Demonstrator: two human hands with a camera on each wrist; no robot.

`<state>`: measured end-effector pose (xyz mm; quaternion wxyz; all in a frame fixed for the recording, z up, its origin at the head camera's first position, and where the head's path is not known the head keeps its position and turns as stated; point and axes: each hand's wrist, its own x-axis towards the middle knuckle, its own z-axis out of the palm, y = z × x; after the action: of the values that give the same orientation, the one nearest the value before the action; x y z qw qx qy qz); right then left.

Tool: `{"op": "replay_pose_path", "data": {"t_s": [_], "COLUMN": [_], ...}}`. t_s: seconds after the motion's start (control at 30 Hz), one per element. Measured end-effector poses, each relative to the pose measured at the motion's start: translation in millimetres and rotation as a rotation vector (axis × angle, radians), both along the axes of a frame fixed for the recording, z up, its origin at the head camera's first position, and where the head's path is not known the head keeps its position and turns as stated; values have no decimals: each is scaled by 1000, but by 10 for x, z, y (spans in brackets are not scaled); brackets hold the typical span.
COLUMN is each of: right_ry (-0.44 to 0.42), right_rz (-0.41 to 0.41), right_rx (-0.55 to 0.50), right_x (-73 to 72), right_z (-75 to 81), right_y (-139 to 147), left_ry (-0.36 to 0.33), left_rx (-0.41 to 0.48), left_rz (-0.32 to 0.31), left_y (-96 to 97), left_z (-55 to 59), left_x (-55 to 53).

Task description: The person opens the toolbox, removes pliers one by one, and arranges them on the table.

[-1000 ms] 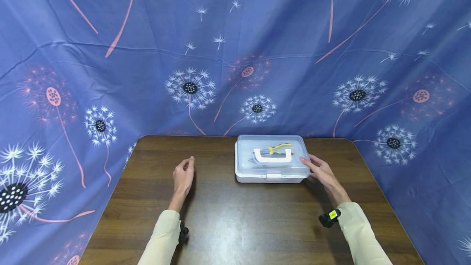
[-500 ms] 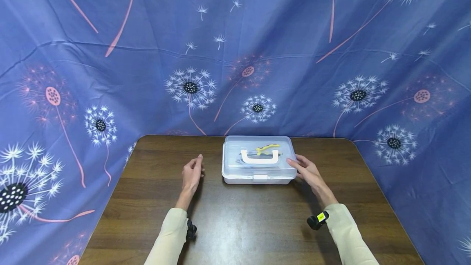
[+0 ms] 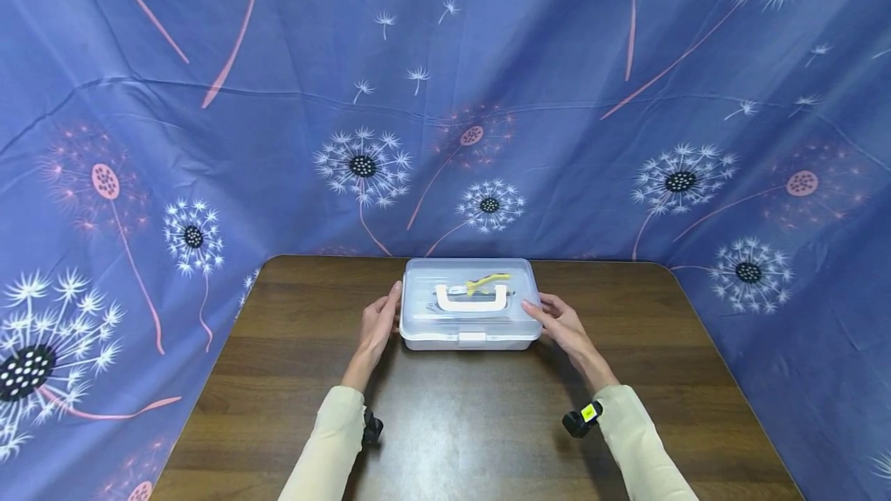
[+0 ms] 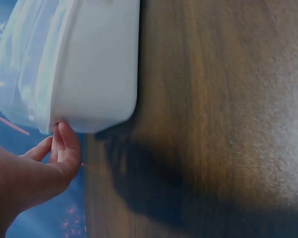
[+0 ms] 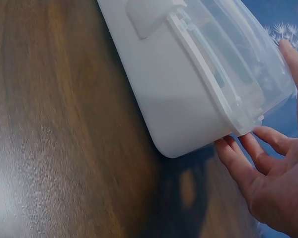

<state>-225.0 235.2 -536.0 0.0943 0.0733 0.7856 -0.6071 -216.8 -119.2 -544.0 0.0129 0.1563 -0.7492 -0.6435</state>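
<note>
A plastic storage box [image 3: 480,323] with a clear lid, a white carry handle [image 3: 472,306] and a front latch [image 3: 472,337] stands on the table, lid down. Through the lid shows a yellow item [image 3: 487,281] among other, indistinct things. My right hand [image 3: 565,327] holds the box's right end, thumb over the lid's edge, fingers against the side below the rim. At the left end, my left hand [image 3: 378,323] touches the side; in the left wrist view its bent fingertips [image 4: 64,131] meet the wall just under the rim.
The brown wooden table [image 3: 459,424] has rounded far corners. Behind and beside it hangs a blue cloth [image 3: 557,138] printed with dandelions. The box stands close to the table's far edge.
The box has slid left along the table with my right hand on it. My left hand has moved right from bare table to the box's left side.
</note>
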Motion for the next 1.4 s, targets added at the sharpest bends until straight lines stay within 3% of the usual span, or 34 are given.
{"op": "replay_pose_path", "data": {"t_s": [0.17,0.27,0.43,0.8,1.4], "right_ry": [5,-4,-22,-87,-62], "right_rz": [29,30,26,37,24], "right_rx": [-13,-31,-27,13,-5], "right_x": [-15,-34,-65,-37,232], "right_z": [17,23,53,135,119], "right_y": [-106,-140,-181,-244,-272], "left_ry": [-6,-4,-8,-11,6], "left_rx": [-14,25,71,80,42], "left_rz": [15,19,3,-27,-8], "left_y": [0,-30,-108,-223,-239], "left_z": [27,25,27,39,3], "left_x": [-10,-20,-23,38,321]}}
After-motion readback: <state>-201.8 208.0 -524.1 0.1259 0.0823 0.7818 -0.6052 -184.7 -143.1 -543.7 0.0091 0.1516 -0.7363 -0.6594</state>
